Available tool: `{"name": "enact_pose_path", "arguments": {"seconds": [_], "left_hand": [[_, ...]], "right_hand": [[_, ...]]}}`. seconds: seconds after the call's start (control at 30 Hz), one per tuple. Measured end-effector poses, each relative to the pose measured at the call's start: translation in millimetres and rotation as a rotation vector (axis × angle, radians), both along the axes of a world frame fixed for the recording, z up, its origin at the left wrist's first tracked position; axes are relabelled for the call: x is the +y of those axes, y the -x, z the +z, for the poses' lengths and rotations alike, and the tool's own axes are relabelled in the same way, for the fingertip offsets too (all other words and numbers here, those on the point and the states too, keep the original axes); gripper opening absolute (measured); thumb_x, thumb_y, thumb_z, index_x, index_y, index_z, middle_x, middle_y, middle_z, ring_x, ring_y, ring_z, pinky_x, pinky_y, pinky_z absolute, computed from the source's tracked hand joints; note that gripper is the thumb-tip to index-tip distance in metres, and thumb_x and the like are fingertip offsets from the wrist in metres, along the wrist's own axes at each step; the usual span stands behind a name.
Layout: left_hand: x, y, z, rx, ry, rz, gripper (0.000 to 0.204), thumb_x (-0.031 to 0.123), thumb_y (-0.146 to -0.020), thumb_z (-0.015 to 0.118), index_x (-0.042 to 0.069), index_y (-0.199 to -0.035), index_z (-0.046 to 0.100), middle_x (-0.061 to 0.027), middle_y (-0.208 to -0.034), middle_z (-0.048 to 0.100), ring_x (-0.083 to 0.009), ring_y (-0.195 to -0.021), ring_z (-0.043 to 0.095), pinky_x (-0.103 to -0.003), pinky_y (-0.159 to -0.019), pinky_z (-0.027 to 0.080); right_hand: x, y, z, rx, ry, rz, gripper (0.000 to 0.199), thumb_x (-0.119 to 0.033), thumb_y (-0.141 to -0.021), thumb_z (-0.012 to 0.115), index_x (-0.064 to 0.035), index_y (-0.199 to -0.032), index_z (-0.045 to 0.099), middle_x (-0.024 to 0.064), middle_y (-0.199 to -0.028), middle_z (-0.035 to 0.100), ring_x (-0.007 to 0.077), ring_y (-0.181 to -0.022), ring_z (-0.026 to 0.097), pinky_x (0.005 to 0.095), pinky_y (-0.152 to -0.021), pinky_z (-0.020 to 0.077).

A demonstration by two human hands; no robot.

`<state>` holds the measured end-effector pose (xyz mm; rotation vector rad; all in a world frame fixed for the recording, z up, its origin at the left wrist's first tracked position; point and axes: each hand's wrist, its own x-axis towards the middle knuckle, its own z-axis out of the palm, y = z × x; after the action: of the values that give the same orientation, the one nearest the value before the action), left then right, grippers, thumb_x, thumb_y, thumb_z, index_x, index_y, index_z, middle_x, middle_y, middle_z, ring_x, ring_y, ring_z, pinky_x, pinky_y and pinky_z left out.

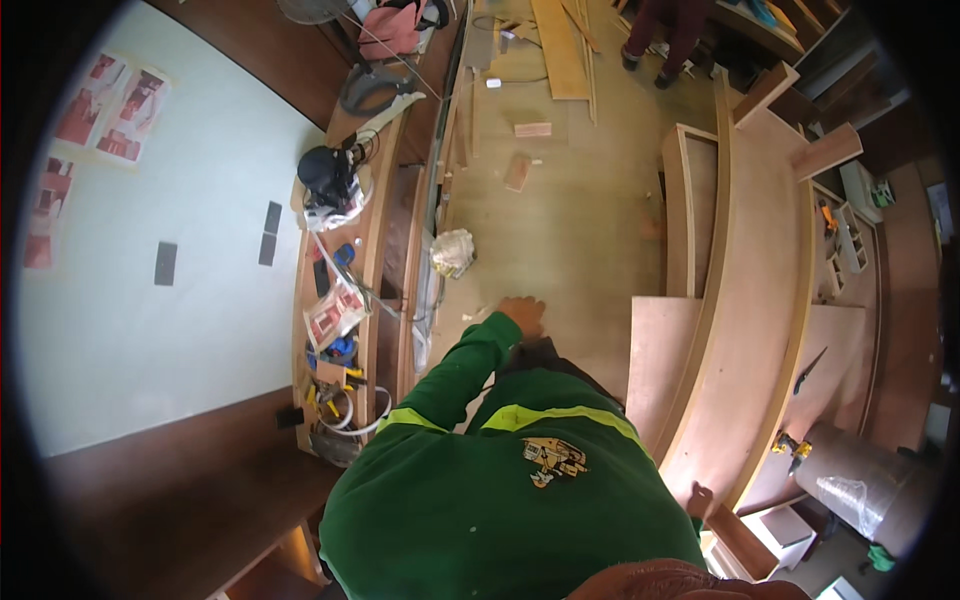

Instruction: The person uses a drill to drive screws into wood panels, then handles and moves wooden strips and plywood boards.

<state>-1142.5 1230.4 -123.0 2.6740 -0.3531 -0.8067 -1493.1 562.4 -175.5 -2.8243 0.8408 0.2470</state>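
Hanging bare left hand (523,315), smooth plywood floor (570,220)

Left hand (523,316) is seen at the end of a green sleeve, extended forward and down toward the wooden floor (560,220). Fingers appear curled, back of hand turned up; whether anything is gripped cannot be told. Contact with the floor cannot be confirmed.

Nearest thing: a crumpled whitish plastic wad (452,251), lying on the floor up and to the left of the hand, near but apart from it. Shape is irregular and bunched, surface pale and slightly glossy. It sits just beside the edge of the long wooden shelf unit (378,250).

Right hand is not seen; it is hidden below the green-clad torso.
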Motion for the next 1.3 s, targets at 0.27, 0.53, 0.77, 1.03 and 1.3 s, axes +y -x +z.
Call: {"name": "enact_pose_path", "arguments": {"seconds": [0.27,0.53,0.77,1.03,1.3], "left_hand": [[65.7,-107.3,57.7,-0.241,0.075,0.185,0.053,0.041,-0.086,0.067,0.007,-0.126,0.058,-0.0192,-0.11,0.063,-0.0371,-0.101,0.064,-0.05,-0.086,0.052],[97.2,-125.7,-76.0,0.095,0.391,0.442,0.063,0.044,-0.089,0.067,0.004,-0.136,0.054,-0.0216,-0.126,0.062,-0.0364,-0.115,0.06,-0.044,-0.098,0.048],[176.3,56.9,-187.0,0.611,0.333,1.73,0.047,0.037,-0.098,0.054,0.007,-0.133,0.055,-0.0139,-0.118,0.069,-0.0329,-0.109,0.065,-0.045,-0.088,0.052],[71.3,-26.7,-188.0,0.367,-0.006,0.734,0.042,0.037,-0.098,0.05,0.01,-0.129,0.059,-0.0173,-0.115,0.068,-0.0324,-0.109,0.064,-0.044,-0.086,0.051],[85.8,-175.8,-186.5,0.309,0.367,1.224,0.042,0.031,-0.099,0.051,0.011,-0.135,0.054,-0.0147,-0.124,0.065,-0.0306,-0.11,0.065,-0.04,-0.081,0.055]], "right_hand": [[196.2,-187.1,-3.6,0.441,-0.729,-0.157,0.032,-0.031,-0.089,0.067,-0.0009,-0.078,0.063,0.0092,-0.063,0.059,0.0203,-0.045,0.055,0.0356,-0.042,0.0469],[94.6,-319.5,-109.9,0.612,-0.946,-0.528,0.025,-0.028,-0.09,0.065,-0.004,-0.095,0.063,0.0097,-0.082,0.062,0.0258,-0.067,0.062,0.0418,-0.056,0.051],[178.1,-590.9,-121.4,0.759,-1.014,-0.293,0.03,-0.043,-0.095,0.058,-0.0153,-0.105,0.06,0.0015,-0.093,0.062,0.0242,-0.077,0.063,0.045,-0.064,0.0507],[182.4,-889.7,-92.5,0.266,-0.972,-0.194,0.018,-0.031,-0.095,0.053,-0.0145,-0.098,0.058,0.0039,-0.078,0.061,0.0196,-0.061,0.058,0.0365,-0.05,0.0441],[334.2,-964.7,-100.6,0.545,-1.055,0.048,0.02,-0.028,-0.095,0.062,-0.0092,-0.102,0.062,0.0052,-0.081,0.062,0.0157,-0.064,0.06,0.0344,-0.054,0.0465]]}}
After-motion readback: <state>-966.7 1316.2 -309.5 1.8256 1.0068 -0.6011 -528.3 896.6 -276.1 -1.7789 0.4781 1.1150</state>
